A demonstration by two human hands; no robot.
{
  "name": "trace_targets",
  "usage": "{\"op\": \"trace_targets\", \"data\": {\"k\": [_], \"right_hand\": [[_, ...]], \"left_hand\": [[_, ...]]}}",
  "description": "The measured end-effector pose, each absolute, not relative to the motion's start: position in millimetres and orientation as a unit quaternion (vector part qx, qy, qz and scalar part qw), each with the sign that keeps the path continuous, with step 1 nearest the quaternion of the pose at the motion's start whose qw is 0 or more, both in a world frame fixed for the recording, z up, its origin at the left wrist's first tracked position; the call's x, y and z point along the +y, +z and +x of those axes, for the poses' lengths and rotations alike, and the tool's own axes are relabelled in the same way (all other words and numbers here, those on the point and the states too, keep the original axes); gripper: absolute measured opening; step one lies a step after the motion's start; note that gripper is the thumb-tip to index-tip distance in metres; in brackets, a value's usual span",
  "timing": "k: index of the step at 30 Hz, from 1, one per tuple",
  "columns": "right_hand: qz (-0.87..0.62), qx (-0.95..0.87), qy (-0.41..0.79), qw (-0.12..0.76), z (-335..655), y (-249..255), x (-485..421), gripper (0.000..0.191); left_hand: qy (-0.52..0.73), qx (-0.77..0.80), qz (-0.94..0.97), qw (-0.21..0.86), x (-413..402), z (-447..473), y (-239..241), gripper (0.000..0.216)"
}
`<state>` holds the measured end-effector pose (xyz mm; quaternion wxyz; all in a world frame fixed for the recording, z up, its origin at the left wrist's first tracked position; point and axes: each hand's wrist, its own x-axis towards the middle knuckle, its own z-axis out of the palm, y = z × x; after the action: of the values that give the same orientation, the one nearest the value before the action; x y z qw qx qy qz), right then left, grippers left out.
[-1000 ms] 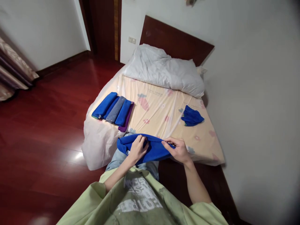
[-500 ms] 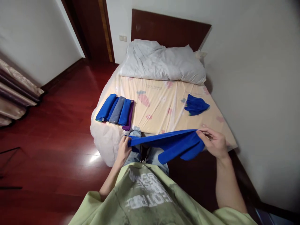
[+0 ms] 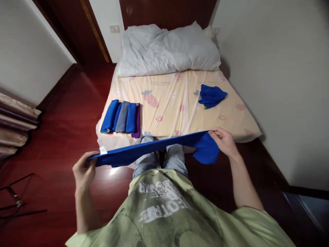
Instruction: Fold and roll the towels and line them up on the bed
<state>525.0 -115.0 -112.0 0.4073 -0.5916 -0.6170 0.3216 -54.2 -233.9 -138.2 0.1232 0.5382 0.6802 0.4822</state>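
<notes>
A blue towel is stretched in the air between my two hands, in front of my legs. My left hand pinches its left end, close to a small white tag. At the other end, my right hand grips the upper corner, and a rounded flap of cloth hangs down beside it. On the left of the bed lies a row of folded towels: blue ones, a grey one and a purple one. A crumpled blue towel rests on the bed's right side.
The bed has a pale yellow patterned sheet, with a bunched white quilt at its head. A black metal stand stands on the red floor at lower left. Curtains hang at the left, and a wall runs along the right.
My left hand has moved out to the left, drawing the blue towel wider and straighter; its white tag now shows. The whole view has tilted downward.
</notes>
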Motion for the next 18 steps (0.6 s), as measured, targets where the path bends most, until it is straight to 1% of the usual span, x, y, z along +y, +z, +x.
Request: {"op": "trace_targets", "data": {"k": [2,4,6,8,10,12,15,18], "right_hand": [[-0.572,-0.629,0.4,0.342,518.9,-126.9,-115.1,0.045],[-0.558,-0.632,0.456,0.285,508.9,-152.6,-117.7,0.046],[-0.559,-0.628,0.484,0.243,496.7,-187.2,-124.2,0.047],[-0.558,-0.622,0.509,0.207,485.2,-224.1,-135.3,0.048],[-0.537,-0.62,0.545,0.175,477.0,-255.9,-149.6,0.049],[-0.509,-0.626,0.572,0.147,473.5,-277.8,-165.6,0.047],[-0.494,-0.656,0.562,0.099,476.9,-293.1,-189.1,0.037],[-0.51,-0.668,0.538,0.061,489.4,-299.0,-208.6,0.03]], "left_hand": [[0.467,0.708,0.518,0.112,-233.3,-69.4,-134.8,0.02],[0.421,0.742,0.51,0.108,-231.4,-78.2,-140.9,0.026],[0.372,0.771,0.505,0.109,-230.9,-82.6,-154.8,0.032],[0.349,0.791,0.49,0.112,-233.7,-85.5,-170.6,0.035],[0.364,0.8,0.464,0.11,-239.1,-89.5,-182.2,0.036],[0.404,0.798,0.435,0.104,-245.0,-95.4,-186.5,0.033],[0.46,0.789,0.398,0.085,-250.6,-104.8,-181.6,0.028],[0.486,0.786,0.378,0.057,-249.1,-109.3,-173.1,0.031]]}}
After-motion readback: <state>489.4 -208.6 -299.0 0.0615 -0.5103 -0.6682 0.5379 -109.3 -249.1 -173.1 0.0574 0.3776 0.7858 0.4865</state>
